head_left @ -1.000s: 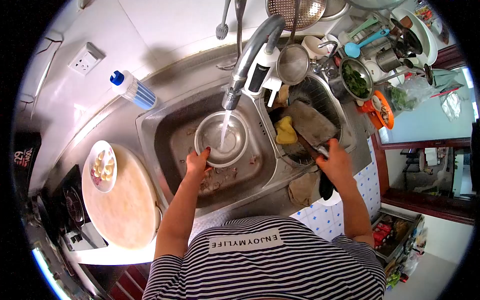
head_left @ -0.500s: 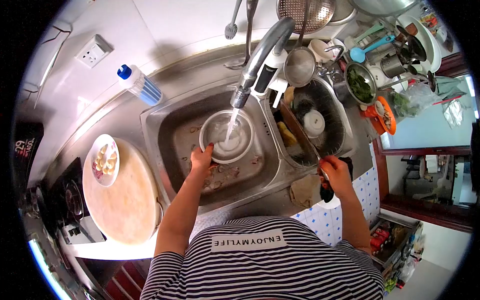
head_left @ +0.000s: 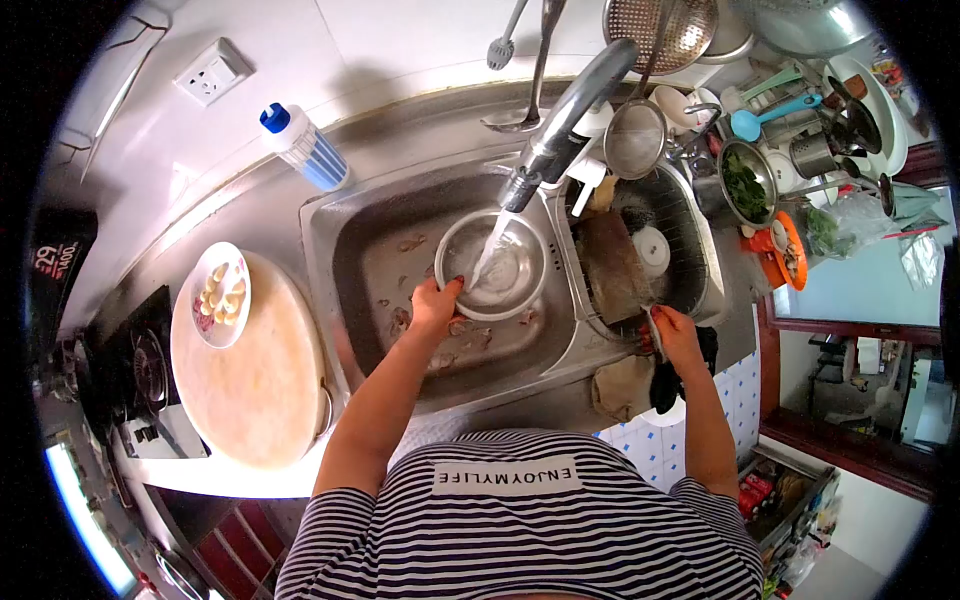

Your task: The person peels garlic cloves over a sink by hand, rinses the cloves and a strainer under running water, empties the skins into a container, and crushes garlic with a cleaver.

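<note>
In the left basin of the steel sink (head_left: 370, 225), my left hand (head_left: 437, 303) is closed on the near left rim of a round, pale bowl (head_left: 543, 290). Water from the faucet (head_left: 583, 95) runs into the bowl. My right hand (head_left: 672, 338) grips the handle of a cleaver (head_left: 612, 268). Its broad, brownish blade lies over the right basin, flat side towards me, above a wire rack (head_left: 690, 235). A white round thing (head_left: 652, 250) is beside the blade. Wet food scraps (head_left: 470, 345) lie on the left basin's floor.
To the left, a round cutting board (head_left: 255, 400) carries a white plate (head_left: 243, 315) of peeled garlic. A blue-capped bottle (head_left: 310, 150) stands behind the sink. Strainers, ladles and a bowl of greens (head_left: 745, 185) crowd the right counter. A tan cloth (head_left: 620, 388) lies at the sink's front edge.
The cleaver has turned from nearly edge-on to showing its broad side. The view has shifted, moving the scene slightly right. My left hand stays on the bowl under the running water.
</note>
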Available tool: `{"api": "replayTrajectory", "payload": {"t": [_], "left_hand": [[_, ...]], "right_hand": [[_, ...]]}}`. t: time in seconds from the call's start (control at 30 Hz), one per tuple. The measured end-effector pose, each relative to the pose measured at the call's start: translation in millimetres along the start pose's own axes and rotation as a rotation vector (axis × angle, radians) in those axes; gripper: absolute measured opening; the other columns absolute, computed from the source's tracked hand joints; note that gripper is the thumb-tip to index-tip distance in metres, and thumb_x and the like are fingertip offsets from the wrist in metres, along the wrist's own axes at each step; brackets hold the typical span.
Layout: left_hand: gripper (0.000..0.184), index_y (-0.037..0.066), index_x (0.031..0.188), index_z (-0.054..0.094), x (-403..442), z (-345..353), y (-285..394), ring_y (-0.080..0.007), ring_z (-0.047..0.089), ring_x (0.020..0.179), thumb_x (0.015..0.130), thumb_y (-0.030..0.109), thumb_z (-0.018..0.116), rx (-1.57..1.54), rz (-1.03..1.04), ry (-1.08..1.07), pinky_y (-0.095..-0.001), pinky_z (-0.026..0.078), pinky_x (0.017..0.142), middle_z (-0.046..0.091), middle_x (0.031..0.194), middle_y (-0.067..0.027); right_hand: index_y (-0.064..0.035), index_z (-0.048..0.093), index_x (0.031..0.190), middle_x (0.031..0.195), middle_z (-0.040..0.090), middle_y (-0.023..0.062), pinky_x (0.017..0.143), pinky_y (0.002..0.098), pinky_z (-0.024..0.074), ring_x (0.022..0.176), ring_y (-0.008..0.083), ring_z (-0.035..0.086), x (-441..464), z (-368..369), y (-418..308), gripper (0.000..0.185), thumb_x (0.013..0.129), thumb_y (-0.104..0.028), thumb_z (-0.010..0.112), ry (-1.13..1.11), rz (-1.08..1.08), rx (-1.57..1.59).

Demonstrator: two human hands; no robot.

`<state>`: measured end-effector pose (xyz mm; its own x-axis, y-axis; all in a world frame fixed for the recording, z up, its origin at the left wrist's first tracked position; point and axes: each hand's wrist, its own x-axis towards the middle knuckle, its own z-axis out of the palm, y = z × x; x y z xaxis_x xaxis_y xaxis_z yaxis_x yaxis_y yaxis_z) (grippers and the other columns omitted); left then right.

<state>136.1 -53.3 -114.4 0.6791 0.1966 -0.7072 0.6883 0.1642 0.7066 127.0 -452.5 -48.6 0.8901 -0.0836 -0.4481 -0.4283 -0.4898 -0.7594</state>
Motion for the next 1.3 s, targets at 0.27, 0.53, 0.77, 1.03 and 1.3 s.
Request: {"api": "replayTrajectory", "payload": {"t": [0.27,0.53,0.77,1.03,1.3], "left_hand": [[0.027,-0.010,0.097,0.057,3,-28,4,-0.0227,0.064,0.067,0.082,0.012,0.064,0.155,-0.025,0.069,-0.0338,0.058,0.049,0.063,0.085,-0.0178],[0.025,-0.007,0.095,0.059,6,-11,6,-0.0224,0.063,0.065,0.081,0.012,0.065,0.014,0.030,0.186,-0.0327,0.054,0.047,0.063,0.082,-0.0158],[0.024,-0.007,0.093,0.059,-26,-18,23,-0.0206,0.063,0.059,0.083,0.014,0.063,0.138,-0.055,0.021,-0.0324,0.053,0.044,0.063,0.076,-0.0132],[0.044,-0.005,0.096,0.053,-36,-65,62,-0.0226,0.061,0.060,0.093,0.038,0.048,-0.159,0.009,-0.131,-0.0320,0.051,0.052,0.059,0.073,-0.0142],[0.025,0.001,0.095,0.056,-39,-102,1,-0.0195,0.059,0.063,0.092,0.023,0.046,-0.172,-0.006,-0.164,-0.0296,0.047,0.052,0.060,0.076,-0.0102]], "right_hand": [[0.0000,0.061,0.093,0.078,0.062,0.0233,0.064,0.0417,0.0479,0.072,0.0359,0.062,-9,8,-29,0.021,0.086,-0.019,0.055,0.126,-0.256,-0.594],[-0.0021,0.056,0.101,0.104,0.056,0.0187,0.074,0.0466,0.0487,0.093,0.0378,0.057,-20,49,-69,0.030,0.078,-0.021,0.063,0.272,-0.457,-0.903],[-0.0034,0.057,0.110,0.108,0.055,0.0110,0.088,0.0376,0.0423,0.103,0.0292,0.053,-7,180,-101,0.046,0.067,-0.012,0.070,-0.200,-1.147,-0.677],[0.0030,0.061,0.091,0.069,0.062,0.0150,0.056,0.0381,0.0445,0.061,0.0231,0.060,36,227,-146,0.021,0.084,-0.016,0.058,-0.388,-0.458,-0.094],[0.0004,0.064,0.092,0.072,0.059,0.0036,0.055,0.0276,0.0364,0.062,0.0122,0.050,34,210,-144,0.019,0.083,-0.016,0.062,-0.409,-0.137,0.452]]}}
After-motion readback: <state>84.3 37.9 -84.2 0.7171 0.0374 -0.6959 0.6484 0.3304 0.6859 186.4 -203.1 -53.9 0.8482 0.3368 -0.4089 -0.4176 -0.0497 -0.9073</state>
